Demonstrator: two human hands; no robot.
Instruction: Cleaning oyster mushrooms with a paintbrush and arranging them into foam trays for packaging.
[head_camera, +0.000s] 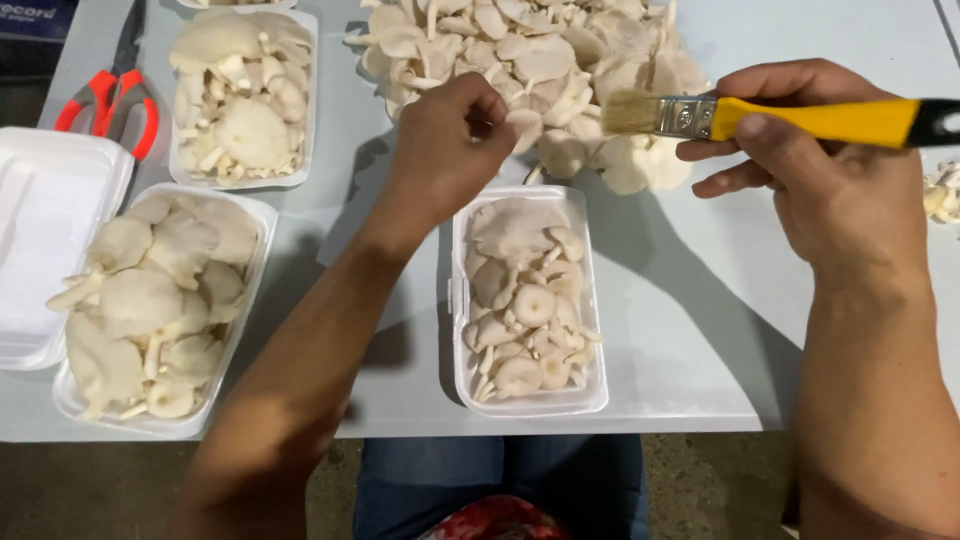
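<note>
**Mushroom and brush in hand**

I log: left hand (440, 150), grip pinched on one mushroom (523, 124) at the loose pile (530, 60); right hand (820, 170), grip closed around yellow-handled brush (760, 117), above the tabletop (700, 330). Filled foam tray (460, 300) sits below.

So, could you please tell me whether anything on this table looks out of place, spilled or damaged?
Nothing looks spilled or damaged. The one stray item is a small clump of mushroom bits at the table's right edge, apart from the big pile and outside every tray. The scissors lie closed at the far left corner.
</note>
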